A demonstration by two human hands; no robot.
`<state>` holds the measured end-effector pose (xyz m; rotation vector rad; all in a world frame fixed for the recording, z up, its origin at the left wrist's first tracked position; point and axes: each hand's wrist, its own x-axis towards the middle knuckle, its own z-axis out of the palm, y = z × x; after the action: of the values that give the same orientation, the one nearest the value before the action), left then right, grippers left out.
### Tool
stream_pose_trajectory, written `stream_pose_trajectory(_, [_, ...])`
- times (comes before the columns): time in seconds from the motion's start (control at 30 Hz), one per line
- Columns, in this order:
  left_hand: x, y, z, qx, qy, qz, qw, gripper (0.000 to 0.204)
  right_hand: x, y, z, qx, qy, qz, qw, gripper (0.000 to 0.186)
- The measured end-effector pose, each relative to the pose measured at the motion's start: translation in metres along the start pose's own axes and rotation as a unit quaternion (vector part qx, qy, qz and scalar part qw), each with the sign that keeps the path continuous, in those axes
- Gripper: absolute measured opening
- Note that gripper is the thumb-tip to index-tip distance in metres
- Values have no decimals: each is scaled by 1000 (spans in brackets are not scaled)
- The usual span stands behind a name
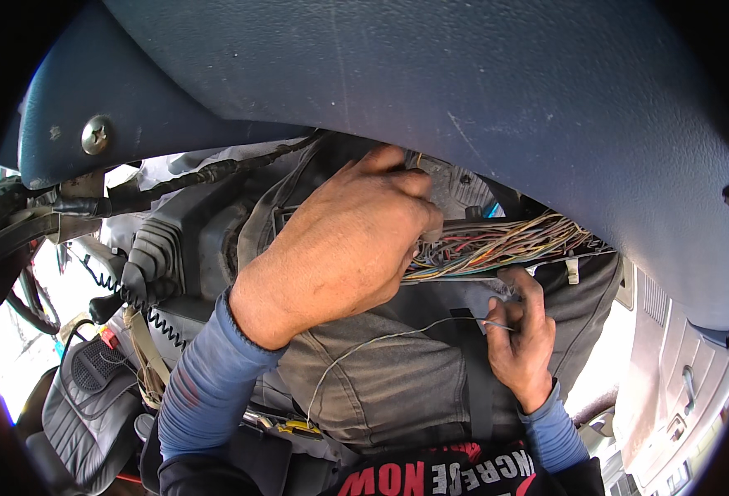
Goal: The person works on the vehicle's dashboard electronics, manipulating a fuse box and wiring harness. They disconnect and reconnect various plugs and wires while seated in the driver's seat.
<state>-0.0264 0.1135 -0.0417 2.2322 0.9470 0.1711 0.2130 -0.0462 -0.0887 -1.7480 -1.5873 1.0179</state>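
A bundle of many-coloured wires (505, 244) runs below the edge of a dark blue panel, above my lap. My left hand (340, 236) reaches in from the left, fingers curled at the bundle's left end; its thumb tip and whatever it grips are mostly hidden behind the hand. Below the bundle, my right hand (523, 335) pinches a thin grey wire (381, 337) between thumb and fingers, its index finger bent up near the bundle's lower side. The wire's loose length arcs left and down over my dark trousers.
The blue panel (431, 74) hangs low over both hands. At left stand a gear lever boot (154, 248), a coiled black cord (162, 326) and a black seat (92, 388). A yellow-handled tool (298, 428) lies near my left forearm. A door (670, 372) is at right.
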Motion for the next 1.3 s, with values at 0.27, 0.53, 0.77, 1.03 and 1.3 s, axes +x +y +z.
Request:
stream_pose_trajectory(0.27, [-12, 18, -10, 5, -27, -33, 999, 46, 1, 5, -3, 24, -9, 22, 999, 53])
stream_pose_trajectory(0.53, [-10, 9, 38, 227, 37, -56, 972, 72, 31, 10, -4, 96, 6, -7, 995, 58])
stream_pose_trajectory(0.77, [-1, 25, 26, 185, -38, -127, 974, 81, 34, 19, -7, 23, 35, -51, 998, 60])
stream_pose_trajectory(1.03, [-14, 50, 9, 104, 90, -100, 985, 47, 6, 14, 0, -4, -4, -41, 999, 72])
stream_pose_trajectory(1.3, [29, 33, 39, 34, 12, -118, 992, 62, -4, 6, -2, -19, -45, 25, 998, 69])
